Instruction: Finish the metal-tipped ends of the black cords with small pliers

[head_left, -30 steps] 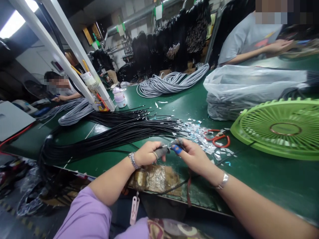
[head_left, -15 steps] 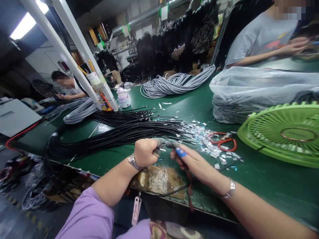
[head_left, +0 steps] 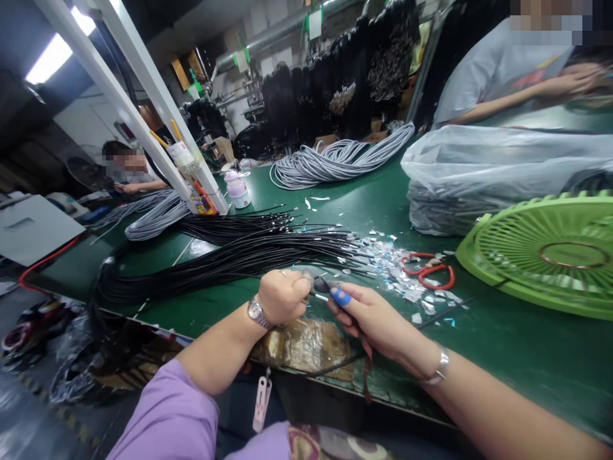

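My left hand [head_left: 285, 297] is closed in a fist, thumb side toward the right. From it a thin cable end with a white tip [head_left: 320, 297] sticks out toward my right hand. My right hand [head_left: 361, 310] pinches a small dark pointed tool [head_left: 324, 283] whose exact kind I cannot make out. Blue tape [head_left: 340, 296] wraps the right thumb. Below that hand dangles a reddish-brown strip [head_left: 367, 370]. Both hands hover over the table's front edge, above a taped brown cardboard piece [head_left: 311, 345]. Just beyond lies a bundle of black cables [head_left: 230, 260].
Red-handled scissors [head_left: 437, 276] lie by white and blue scraps [head_left: 397, 271]. A green fan [head_left: 541, 255] and a plastic bag [head_left: 450, 172] stand at right. Grey cable coils [head_left: 330, 165], a bottle [head_left: 237, 188] and a white post [head_left: 158, 108] are farther back. Two people sit across the table.
My hands have drawn slightly closer together. The white cable end shows more plainly between them, beside the dark tool. The view has shifted a little.
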{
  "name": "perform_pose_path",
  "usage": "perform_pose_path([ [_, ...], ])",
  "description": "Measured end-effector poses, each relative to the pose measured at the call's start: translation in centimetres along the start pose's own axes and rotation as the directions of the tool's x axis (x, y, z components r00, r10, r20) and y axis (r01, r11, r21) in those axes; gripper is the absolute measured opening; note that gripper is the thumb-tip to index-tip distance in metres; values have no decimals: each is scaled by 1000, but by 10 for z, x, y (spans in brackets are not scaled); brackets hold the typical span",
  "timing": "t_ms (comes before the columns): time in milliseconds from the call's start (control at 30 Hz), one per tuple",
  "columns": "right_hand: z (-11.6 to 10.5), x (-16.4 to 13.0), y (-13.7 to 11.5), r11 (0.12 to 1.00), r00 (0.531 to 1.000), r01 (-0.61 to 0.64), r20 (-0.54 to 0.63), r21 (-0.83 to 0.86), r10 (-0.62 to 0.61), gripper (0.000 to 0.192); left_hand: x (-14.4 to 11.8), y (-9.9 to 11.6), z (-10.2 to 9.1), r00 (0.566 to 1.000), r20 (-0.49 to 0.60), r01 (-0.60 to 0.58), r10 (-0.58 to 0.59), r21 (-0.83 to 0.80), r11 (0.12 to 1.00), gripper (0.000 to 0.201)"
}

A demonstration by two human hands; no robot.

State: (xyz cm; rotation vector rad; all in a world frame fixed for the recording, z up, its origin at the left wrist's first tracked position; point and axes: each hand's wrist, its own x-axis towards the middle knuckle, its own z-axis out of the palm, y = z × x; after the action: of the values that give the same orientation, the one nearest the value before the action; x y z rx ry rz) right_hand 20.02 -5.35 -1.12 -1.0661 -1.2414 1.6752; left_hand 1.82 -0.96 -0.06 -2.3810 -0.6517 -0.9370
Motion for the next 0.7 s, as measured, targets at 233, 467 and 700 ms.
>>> perform_pose_path([
  [233,4,1,3,991,998,-61,-8,116,62,51,3,2,-1,1000,-7,-26,27,69,997,12],
  [467,7,1,0,974,997,-51,-39,221,61,50,2,3,2,1000,-8,-17,17,64,998,14],
  [700,4,1,-1,996,998,-1,-63,85,6,46,-6,-5,11,978,127,192,-165,-242,951,14],
])
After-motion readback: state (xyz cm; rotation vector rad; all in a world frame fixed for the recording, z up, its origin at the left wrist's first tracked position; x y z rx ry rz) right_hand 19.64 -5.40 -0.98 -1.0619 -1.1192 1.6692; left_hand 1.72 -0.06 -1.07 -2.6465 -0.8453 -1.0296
